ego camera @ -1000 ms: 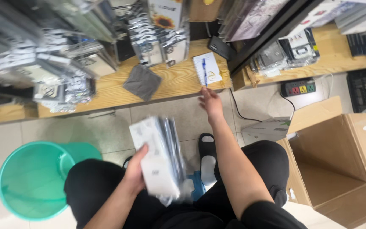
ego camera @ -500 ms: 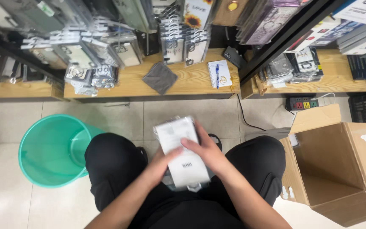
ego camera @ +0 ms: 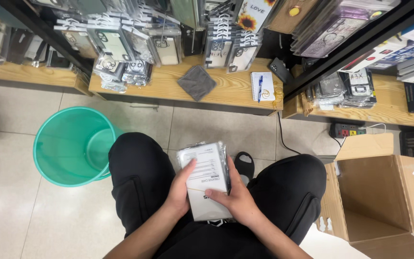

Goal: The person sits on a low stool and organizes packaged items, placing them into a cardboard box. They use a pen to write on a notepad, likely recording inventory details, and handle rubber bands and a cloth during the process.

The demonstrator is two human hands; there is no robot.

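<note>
I sit with black-trousered knees apart and hold a stack of white packaged phone cases (ego camera: 206,177) over my lap. My left hand (ego camera: 180,189) grips the stack's left edge, thumb on its top face. My right hand (ego camera: 238,196) clasps the right edge and lower corner, fingers curled onto the front. The top package is white with printed lines and a clear plastic sleeve showing at its right side.
A teal plastic bucket (ego camera: 61,165) stands on the tiled floor at left. An open cardboard box (ego camera: 384,192) sits at right. Ahead, a low wooden shelf (ego camera: 168,88) bears a grey cloth (ego camera: 196,82), a notepad with pen (ego camera: 262,86) and hanging phone-case packages. A power strip (ego camera: 347,129) lies by the box.
My right hand came back from reaching toward the shelf and closed on the stack. The stack settled upright in both hands, and the view tilted so the bucket and shelf shifted.
</note>
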